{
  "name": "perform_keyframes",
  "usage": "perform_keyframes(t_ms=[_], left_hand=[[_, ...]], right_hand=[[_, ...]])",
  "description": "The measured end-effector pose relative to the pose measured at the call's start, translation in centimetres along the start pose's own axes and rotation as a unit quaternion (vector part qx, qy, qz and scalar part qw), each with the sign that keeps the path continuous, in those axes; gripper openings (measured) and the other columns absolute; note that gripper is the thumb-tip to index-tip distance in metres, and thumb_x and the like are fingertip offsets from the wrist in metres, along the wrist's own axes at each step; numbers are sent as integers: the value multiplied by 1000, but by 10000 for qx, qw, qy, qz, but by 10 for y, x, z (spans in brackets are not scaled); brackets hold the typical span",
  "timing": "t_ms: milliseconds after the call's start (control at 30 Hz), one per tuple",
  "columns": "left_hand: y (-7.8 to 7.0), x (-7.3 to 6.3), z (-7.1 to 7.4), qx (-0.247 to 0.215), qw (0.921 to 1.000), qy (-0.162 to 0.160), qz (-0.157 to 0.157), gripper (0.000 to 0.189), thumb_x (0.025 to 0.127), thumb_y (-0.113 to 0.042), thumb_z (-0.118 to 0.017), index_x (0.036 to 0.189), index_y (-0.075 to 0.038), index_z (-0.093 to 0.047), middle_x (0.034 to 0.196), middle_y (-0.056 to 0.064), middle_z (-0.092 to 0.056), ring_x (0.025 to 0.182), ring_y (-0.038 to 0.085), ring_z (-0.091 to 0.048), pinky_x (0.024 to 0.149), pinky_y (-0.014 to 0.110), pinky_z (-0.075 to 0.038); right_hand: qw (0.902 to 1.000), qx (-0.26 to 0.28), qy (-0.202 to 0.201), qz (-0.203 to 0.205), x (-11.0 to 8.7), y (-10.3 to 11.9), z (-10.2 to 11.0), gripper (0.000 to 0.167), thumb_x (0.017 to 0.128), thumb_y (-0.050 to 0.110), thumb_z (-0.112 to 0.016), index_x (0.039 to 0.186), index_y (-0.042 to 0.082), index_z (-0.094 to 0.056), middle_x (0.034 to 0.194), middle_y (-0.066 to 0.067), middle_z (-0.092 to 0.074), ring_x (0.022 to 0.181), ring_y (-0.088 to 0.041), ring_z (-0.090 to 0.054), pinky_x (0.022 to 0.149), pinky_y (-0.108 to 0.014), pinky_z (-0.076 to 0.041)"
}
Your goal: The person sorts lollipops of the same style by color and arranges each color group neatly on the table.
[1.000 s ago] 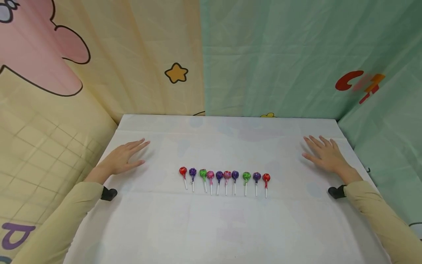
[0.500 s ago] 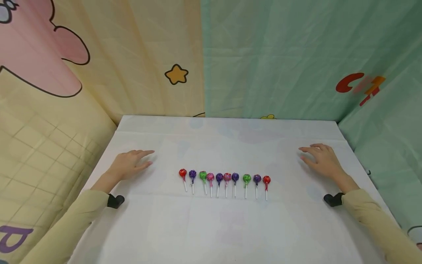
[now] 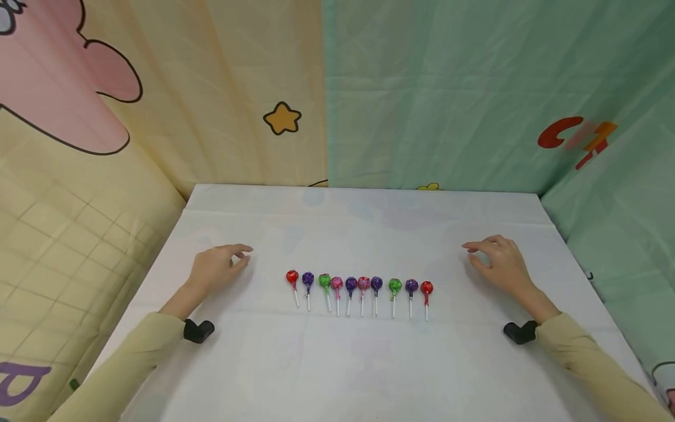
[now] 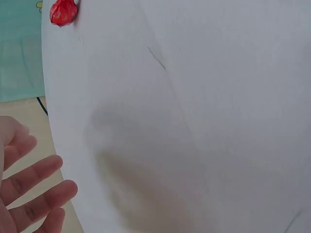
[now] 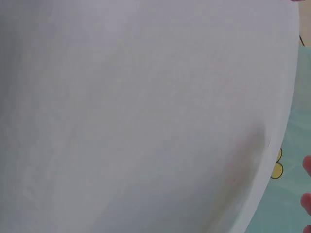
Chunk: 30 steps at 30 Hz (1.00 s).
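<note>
A row of several wrapped lollipops lies on the white-covered table, heads away from me and white sticks toward me. A red lollipop (image 3: 292, 276) forms the left end, another red lollipop (image 3: 426, 287) the right end; purple, green and pink ones lie between. My left hand (image 3: 217, 268) hovers left of the row, fingers loosely bent, holding nothing. In the left wrist view its fingers (image 4: 46, 198) are spread slightly, and a red lollipop head (image 4: 63, 12) shows at the top. To the row's right, my right hand (image 3: 501, 265) is likewise empty, thumb and fingertips near each other.
The white tabletop (image 3: 337, 369) reaches back to a yellow curtain (image 3: 237, 70) and a green curtain (image 3: 448, 88). Black straps with camera mounts sit at the left wrist (image 3: 198, 332) and right wrist (image 3: 520, 332), low over the cloth.
Both hands have come inward and nearer to me, toward the ends of the row. Their spread fingers have bent, bringing thumbs and fingertips closer together. The lollipops stay in place.
</note>
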State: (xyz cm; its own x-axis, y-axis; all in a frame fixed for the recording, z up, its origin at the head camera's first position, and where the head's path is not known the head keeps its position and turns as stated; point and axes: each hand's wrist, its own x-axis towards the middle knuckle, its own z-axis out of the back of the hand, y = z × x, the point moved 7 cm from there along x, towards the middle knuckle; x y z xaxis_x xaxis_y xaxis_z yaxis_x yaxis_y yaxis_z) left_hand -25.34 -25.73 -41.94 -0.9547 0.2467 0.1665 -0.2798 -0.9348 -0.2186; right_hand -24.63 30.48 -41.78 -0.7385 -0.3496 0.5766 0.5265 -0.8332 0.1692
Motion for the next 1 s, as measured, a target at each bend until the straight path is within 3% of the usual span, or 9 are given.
perform_keyframes(t_ms=[200, 400, 633, 1000], left_hand=[[-15, -1, -3, -446, 9988, -57, 179, 24, 91, -27, -62, 112, -18, -71, 91, 2, -74, 66, 12, -57, 50, 25, -37], [-28, -3, -10, -865, 9960, 26, 209, 24, 91, -25, -63, 112, -17, -71, 91, 2, -74, 71, 14, -60, 55, 26, -40], [-45, -6, -18, -1455, 9889, 99, 289, 26, 89, -27, -66, 113, -17, -70, 98, 1, -74, 80, 16, -65, 62, 28, -44], [-59, -9, -38, -2283, 9704, 387, 691, 33, 86, -29, -71, 115, -15, -68, 109, 5, -71, 88, 19, -63, 65, 27, -45]], right_hand=[[9993, 244, 103, -279, 2, 14, -3, 28, 74, 2, -74, 102, 7, -72, 80, -7, -72, 80, -26, -56, 67, -41, -39], [9940, 459, 665, -739, -1, 24, -14, 30, 78, 5, -73, 108, 9, -70, 84, -5, -72, 84, -24, -56, 71, -40, -39], [9869, 498, 1230, -920, -5, 42, -24, 33, 80, 10, -74, 112, 11, -68, 86, -3, -70, 84, -22, -56, 71, -38, -43], [9539, 1208, 2161, -1696, -14, 56, -38, 31, 89, 22, -67, 119, 11, -67, 105, -4, -68, 95, -22, -57, 75, -36, -46]])
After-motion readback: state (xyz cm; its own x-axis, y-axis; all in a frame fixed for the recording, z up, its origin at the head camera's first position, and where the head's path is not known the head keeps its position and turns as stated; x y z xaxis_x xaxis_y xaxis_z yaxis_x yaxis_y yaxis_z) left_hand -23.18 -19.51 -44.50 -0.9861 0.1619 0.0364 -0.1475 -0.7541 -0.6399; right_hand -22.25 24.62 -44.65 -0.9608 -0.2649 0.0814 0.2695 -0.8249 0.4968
